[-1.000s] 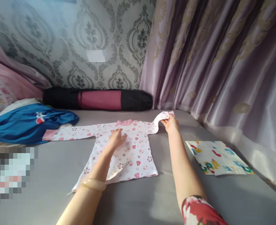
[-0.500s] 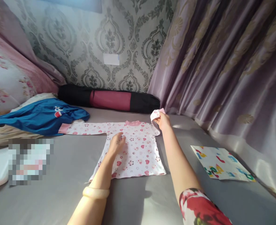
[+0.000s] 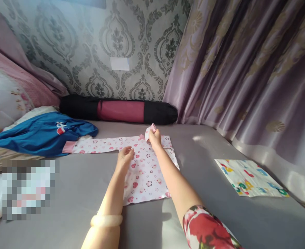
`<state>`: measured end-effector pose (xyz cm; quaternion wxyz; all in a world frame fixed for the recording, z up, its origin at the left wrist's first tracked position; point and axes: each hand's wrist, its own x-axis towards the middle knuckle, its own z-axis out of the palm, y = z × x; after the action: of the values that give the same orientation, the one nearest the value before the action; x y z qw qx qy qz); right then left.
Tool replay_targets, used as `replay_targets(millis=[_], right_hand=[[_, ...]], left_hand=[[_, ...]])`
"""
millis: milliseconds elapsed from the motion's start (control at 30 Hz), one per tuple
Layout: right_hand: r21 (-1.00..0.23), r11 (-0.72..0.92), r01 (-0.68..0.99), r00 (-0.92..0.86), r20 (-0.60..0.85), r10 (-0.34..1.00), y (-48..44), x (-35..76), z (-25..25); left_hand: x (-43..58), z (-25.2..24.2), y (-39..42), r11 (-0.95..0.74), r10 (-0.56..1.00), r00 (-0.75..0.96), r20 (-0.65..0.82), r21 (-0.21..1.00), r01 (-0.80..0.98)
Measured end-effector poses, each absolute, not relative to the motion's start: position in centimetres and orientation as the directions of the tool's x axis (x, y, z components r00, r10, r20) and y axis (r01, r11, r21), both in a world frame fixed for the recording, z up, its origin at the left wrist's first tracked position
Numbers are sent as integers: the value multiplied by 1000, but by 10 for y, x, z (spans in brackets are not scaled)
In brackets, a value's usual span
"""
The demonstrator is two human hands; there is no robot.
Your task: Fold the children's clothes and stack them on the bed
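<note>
One blue top (image 3: 43, 133) lies bunched far left on the grey sheet (image 3: 64, 207), its edge just beside the pink cuff of the shirt's spread sleeve (image 3: 95, 144). Black-and-pink roll bag (image 3: 118, 110) sits along the far wall behind it. Shirt (image 3: 144, 173), white with hearts and flowers, lies flat mid-sheet, hem near, collar far. Left hand (image 3: 125, 155), pale bangle (image 3: 106, 220) on the wrist, rests open, palm down, on the shirt's chest, left of centre. Right hand (image 3: 154, 136) is just beyond it at the collar. Its fingers are closed in a pinch on the folded sleeve (image 3: 150, 128), which is raised and turned in over the shirt's body. Folded letter-print cloth (image 3: 250, 177) lies well apart on the right, near the purple curtain (image 3: 245, 69).
</note>
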<state>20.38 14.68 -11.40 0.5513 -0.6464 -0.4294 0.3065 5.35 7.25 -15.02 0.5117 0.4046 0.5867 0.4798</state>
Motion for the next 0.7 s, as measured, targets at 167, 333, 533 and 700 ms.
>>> replay_targets(millis=[167,333,533,700], right_hand=[[-767,-150,624,361,112,926,137,179,-119],[-616,-124,778,224,88,970,132,156,-126],[-453,-8,891,72,125,990,129,137,-139],[-303,140,943,-103,134,986,126,137,-150]], left_hand=[[54,-151,74,218,961,-166,-222,975,-41],[53,-157,79,182,966,-167,-195,979,-91],[53,-161,83,182,966,-163,-203,974,-133],[52,-162,85,196,955,-197,-221,971,-138]])
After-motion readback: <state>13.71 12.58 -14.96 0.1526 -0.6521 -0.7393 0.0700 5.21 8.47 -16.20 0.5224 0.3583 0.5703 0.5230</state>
